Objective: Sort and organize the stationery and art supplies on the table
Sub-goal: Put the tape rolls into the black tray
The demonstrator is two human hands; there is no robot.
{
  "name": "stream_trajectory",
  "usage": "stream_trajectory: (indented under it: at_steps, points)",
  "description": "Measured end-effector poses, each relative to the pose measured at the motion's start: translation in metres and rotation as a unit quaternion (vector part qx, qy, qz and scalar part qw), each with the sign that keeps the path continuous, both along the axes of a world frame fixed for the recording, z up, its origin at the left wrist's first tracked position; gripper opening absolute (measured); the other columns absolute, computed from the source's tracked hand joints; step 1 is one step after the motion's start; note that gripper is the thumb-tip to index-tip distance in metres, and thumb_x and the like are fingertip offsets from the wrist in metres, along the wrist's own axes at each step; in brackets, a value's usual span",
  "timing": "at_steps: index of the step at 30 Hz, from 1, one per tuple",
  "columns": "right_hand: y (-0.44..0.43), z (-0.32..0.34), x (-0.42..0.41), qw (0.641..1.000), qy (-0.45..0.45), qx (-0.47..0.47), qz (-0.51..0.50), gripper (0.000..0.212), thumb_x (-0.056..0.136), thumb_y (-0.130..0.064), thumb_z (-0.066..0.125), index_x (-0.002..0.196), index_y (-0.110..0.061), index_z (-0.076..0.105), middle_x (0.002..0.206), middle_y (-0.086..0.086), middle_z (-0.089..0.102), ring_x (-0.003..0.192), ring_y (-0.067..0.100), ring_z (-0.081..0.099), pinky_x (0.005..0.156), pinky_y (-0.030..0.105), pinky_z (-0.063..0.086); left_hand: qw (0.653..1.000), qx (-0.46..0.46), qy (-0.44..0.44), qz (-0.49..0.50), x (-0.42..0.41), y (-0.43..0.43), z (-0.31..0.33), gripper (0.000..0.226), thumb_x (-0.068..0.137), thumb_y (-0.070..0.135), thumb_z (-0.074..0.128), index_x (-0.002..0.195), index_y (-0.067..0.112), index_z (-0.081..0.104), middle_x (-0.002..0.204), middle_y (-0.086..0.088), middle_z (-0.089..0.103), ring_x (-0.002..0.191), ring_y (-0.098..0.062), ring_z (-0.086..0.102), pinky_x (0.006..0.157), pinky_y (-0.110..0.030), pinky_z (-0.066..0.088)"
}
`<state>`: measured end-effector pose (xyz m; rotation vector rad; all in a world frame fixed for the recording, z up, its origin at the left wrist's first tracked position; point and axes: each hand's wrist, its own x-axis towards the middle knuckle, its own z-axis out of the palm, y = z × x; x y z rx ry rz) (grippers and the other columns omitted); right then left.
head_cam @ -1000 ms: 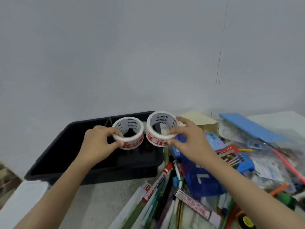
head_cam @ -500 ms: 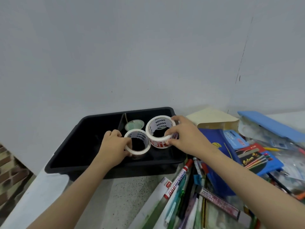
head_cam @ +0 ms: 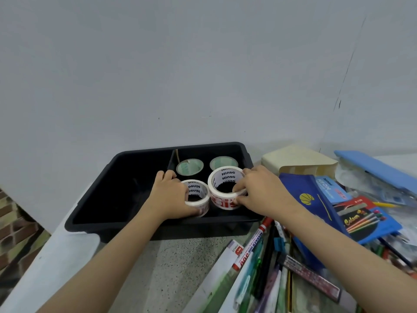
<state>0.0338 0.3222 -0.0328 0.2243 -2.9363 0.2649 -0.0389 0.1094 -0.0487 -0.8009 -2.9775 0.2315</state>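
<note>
Head view: the left hand grips one white, red-printed tape roll and the right hand pinches the rim of a second white roll, both in the right compartment of the black plastic tray. The rolls are probably light, stiff and smooth; best held through the core.

Free: left compartment of tray; bare counter before it. Blocked: right compartment, by four tape rolls; counter's right side, by heaped pens and packs.
</note>
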Motion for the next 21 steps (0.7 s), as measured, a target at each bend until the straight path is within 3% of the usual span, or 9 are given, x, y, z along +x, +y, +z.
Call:
stream_trajectory:
  at_steps: [5, 10, 12, 14, 16, 18, 21]
  points:
    - [-0.005, 0.003, 0.003, 1.000, -0.003, 0.016, 0.009, 0.024, 0.085, -0.029, 0.060, 0.106, -0.027, 0.071, 0.108, -0.002, 0.062, 0.107, 0.020, 0.043, 0.080, 0.028, 0.042, 1.000, 0.005, -0.028, 0.005, -0.010, 0.001, -0.006, 0.088, 0.041, 0.086, 0.018, 0.092, 0.024, 0.055, 0.094, 0.003, 0.056, 0.108, -0.018, 0.038, 0.094, -0.035, 0.023]
    - [-0.011, 0.001, 0.003, 1.000, 0.014, 0.016, -0.004, 0.022, 0.086, -0.031, 0.058, 0.103, -0.026, 0.072, 0.103, -0.002, 0.062, 0.101, 0.020, 0.046, 0.070, 0.025, 0.036, 1.000, -0.020, -0.008, 0.015, -0.008, 0.004, -0.009, 0.073, 0.062, 0.077, 0.026, 0.100, 0.021, 0.054, 0.095, 0.001, 0.057, 0.107, -0.018, 0.039, 0.095, -0.037, 0.018]
    - [-0.012, -0.001, 0.001, 1.000, 0.025, 0.005, -0.014, 0.021, 0.086, -0.030, 0.056, 0.099, -0.025, 0.073, 0.096, -0.001, 0.063, 0.098, 0.020, 0.049, 0.068, 0.025, 0.037, 0.999, -0.023, -0.020, 0.018, -0.007, 0.004, -0.009, 0.071, 0.068, 0.077, 0.034, 0.106, 0.020, 0.054, 0.102, 0.000, 0.058, 0.115, -0.020, 0.038, 0.101, -0.041, 0.013]
    - [-0.012, 0.000, -0.004, 0.999, 0.027, -0.026, -0.025, 0.020, 0.086, -0.028, 0.056, 0.094, -0.024, 0.074, 0.094, 0.000, 0.066, 0.094, 0.020, 0.055, 0.066, 0.025, 0.040, 0.999, -0.020, -0.045, 0.021, -0.007, 0.002, -0.007, 0.071, 0.076, 0.074, 0.044, 0.122, 0.020, 0.049, 0.123, -0.005, 0.055, 0.132, -0.023, 0.028, 0.110, -0.047, 0.000]
    - [-0.010, 0.004, -0.009, 0.996, 0.023, -0.079, -0.033, 0.021, 0.085, -0.026, 0.059, 0.098, -0.021, 0.075, 0.119, 0.003, 0.065, 0.101, 0.020, 0.060, 0.074, 0.026, 0.048, 0.998, 0.000, -0.066, 0.019, -0.007, 0.001, -0.005, 0.075, 0.079, 0.071, 0.045, 0.136, 0.023, 0.040, 0.142, -0.007, 0.043, 0.142, -0.023, 0.016, 0.113, -0.049, -0.011]
    - [-0.006, 0.009, -0.013, 0.992, 0.020, -0.122, -0.030, 0.024, 0.086, -0.024, 0.062, 0.106, -0.018, 0.073, 0.141, 0.000, 0.049, 0.116, 0.020, 0.056, 0.089, 0.026, 0.046, 0.997, 0.049, -0.055, 0.007, -0.010, 0.001, -0.004, 0.070, 0.083, 0.067, 0.046, 0.138, 0.024, 0.040, 0.143, -0.003, 0.043, 0.140, -0.020, 0.020, 0.114, -0.048, -0.009]
    - [0.000, 0.016, -0.019, 0.983, 0.045, -0.175, -0.036, 0.024, 0.085, -0.017, 0.065, 0.107, -0.016, 0.073, 0.147, -0.003, 0.041, 0.121, 0.020, 0.053, 0.098, 0.026, 0.042, 0.991, 0.132, -0.007, -0.005, -0.021, 0.003, -0.002, 0.052, 0.088, 0.050, 0.053, 0.133, 0.024, 0.047, 0.135, 0.002, 0.051, 0.133, -0.019, 0.033, 0.115, -0.045, 0.002]
